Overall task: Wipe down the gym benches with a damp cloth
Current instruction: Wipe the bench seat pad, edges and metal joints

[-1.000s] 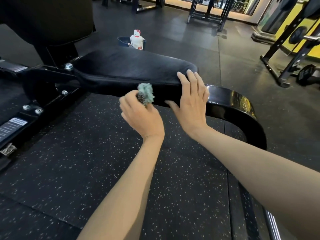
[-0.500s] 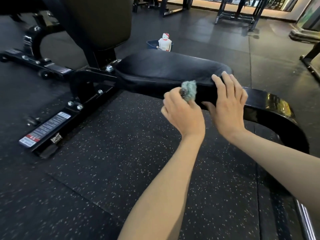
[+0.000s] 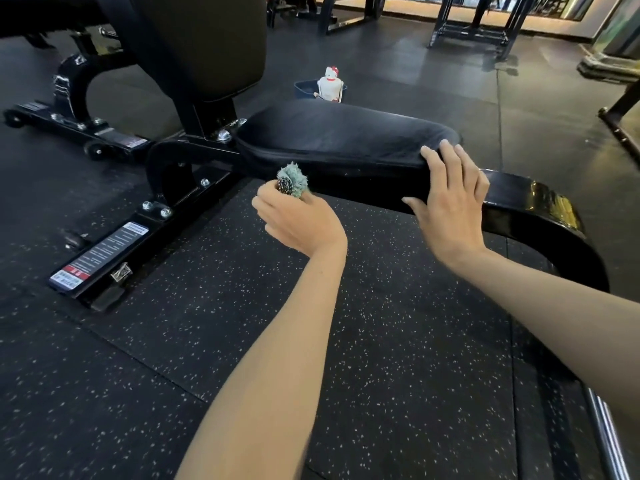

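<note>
The bench seat is seen lying flat and low over the speckled floor, a black padded cushion with rounded corners and a stitched seam along its near edge; faint streaks are visible across its top. Its backrest is raised steeply at the left end, also black and padded, carried on a black bolted frame. The cloth is bunched into a small, fuzzy, pale green wad, held up just beside the seat's near edge; whether it touches the cushion cannot be told.
</note>
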Action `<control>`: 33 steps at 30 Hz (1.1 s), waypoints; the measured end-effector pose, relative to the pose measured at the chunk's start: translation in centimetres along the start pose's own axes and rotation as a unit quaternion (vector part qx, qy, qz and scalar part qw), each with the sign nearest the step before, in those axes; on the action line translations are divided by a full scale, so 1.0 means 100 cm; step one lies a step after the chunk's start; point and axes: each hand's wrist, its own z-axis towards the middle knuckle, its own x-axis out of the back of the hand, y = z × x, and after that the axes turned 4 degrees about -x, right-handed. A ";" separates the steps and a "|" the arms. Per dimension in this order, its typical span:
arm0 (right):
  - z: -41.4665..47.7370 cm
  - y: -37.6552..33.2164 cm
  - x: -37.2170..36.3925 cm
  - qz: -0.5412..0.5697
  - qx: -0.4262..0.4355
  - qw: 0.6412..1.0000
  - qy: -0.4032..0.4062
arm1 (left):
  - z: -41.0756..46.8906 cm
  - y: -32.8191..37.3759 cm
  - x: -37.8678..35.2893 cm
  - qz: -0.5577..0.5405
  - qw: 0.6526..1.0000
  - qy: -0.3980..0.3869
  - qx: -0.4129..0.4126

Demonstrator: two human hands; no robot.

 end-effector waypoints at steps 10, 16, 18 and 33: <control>-0.004 0.017 0.011 0.029 0.054 0.998 -0.026 | -0.001 0.008 -0.011 -0.049 0.992 0.000 -0.120; -0.005 0.026 0.010 0.042 0.086 0.995 -0.017 | -0.054 0.014 -0.013 -0.073 0.968 -0.110 -0.214; -0.006 0.023 0.007 0.057 0.079 0.995 -0.013 | -0.073 0.011 -0.011 -0.070 0.947 -0.165 -0.267; -0.005 0.047 0.024 0.206 -0.097 0.974 -0.013 | -0.079 0.023 -0.014 -0.119 0.891 -0.191 -0.395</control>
